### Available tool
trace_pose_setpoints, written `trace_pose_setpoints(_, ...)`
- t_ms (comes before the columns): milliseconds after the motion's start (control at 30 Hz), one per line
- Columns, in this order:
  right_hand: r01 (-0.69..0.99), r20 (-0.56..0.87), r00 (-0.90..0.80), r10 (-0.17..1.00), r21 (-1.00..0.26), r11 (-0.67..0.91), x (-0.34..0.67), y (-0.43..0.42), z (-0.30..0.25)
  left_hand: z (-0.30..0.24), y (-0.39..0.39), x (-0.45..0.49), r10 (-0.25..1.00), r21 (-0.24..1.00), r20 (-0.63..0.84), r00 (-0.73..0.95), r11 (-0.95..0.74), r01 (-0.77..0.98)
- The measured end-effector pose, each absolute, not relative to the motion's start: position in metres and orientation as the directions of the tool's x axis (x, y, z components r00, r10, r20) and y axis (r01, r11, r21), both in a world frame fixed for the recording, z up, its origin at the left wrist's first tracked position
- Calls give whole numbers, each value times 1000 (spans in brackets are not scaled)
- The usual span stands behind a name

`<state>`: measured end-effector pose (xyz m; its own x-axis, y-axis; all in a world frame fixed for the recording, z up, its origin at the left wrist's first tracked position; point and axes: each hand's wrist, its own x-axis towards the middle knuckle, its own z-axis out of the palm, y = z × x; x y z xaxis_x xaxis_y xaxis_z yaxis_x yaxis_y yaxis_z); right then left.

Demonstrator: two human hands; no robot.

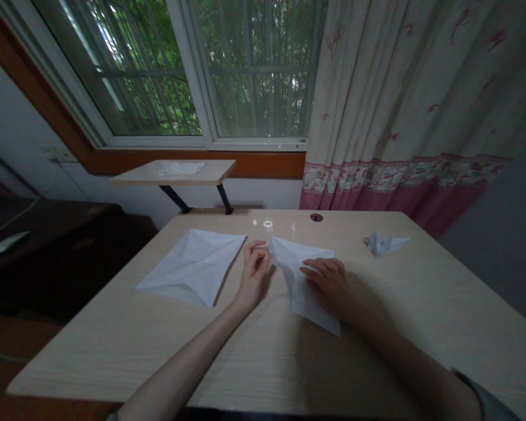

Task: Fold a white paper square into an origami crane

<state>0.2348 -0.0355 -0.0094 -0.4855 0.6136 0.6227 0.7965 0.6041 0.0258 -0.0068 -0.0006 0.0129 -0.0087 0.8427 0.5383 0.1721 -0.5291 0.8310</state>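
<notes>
My right hand (326,283) lies curled over a folded sheet of white paper (300,286), pressing it to the pale wood-grain table (114,345). My left hand (255,272) stands at that sheet's left edge, its fingers drawn together. I cannot tell whether they pinch the paper. Left of it lies a square of white paper (193,266) opened out and marked with creases. A small folded white paper crane (383,244) sits toward the table's right side, beyond my right hand.
A cable hole (316,217) pierces the table's far edge. Behind stands a small pale shelf (172,172) on black legs, below a window (258,70) and a pink-hemmed curtain (403,117). Dark furniture (39,234) lies to the left.
</notes>
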Motion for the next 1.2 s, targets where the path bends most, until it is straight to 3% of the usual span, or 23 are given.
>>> trace_pose_setpoints(200, 834, 445, -503, 741, 27, 550, 228, -41, -15, 15, -2, -6, 837, 833, 546, -23, -540, 123)
trace_pose_setpoints(767, 821, 509, -504, 697, 32, 570, 230, -39, -17, 12, -4, -6, 787, 778, 615, 45, -615, 129)
trace_pose_setpoints(867, 879, 533, -401, 746, -5, 476, 240, -31, -16, 13, -4, -5, 783, 775, 622, 28, -620, 123)
trace_pose_setpoints(1033, 986, 540, -72, 839, -88, 141, 264, -12, -19, 17, -5, -5, 780, 773, 626, 7, -621, 129)
trace_pose_setpoints(1200, 964, 430, 179, 885, -254, -72, 279, 2, -28, 14, -4, -5, 778, 770, 628, 15, -624, 133)
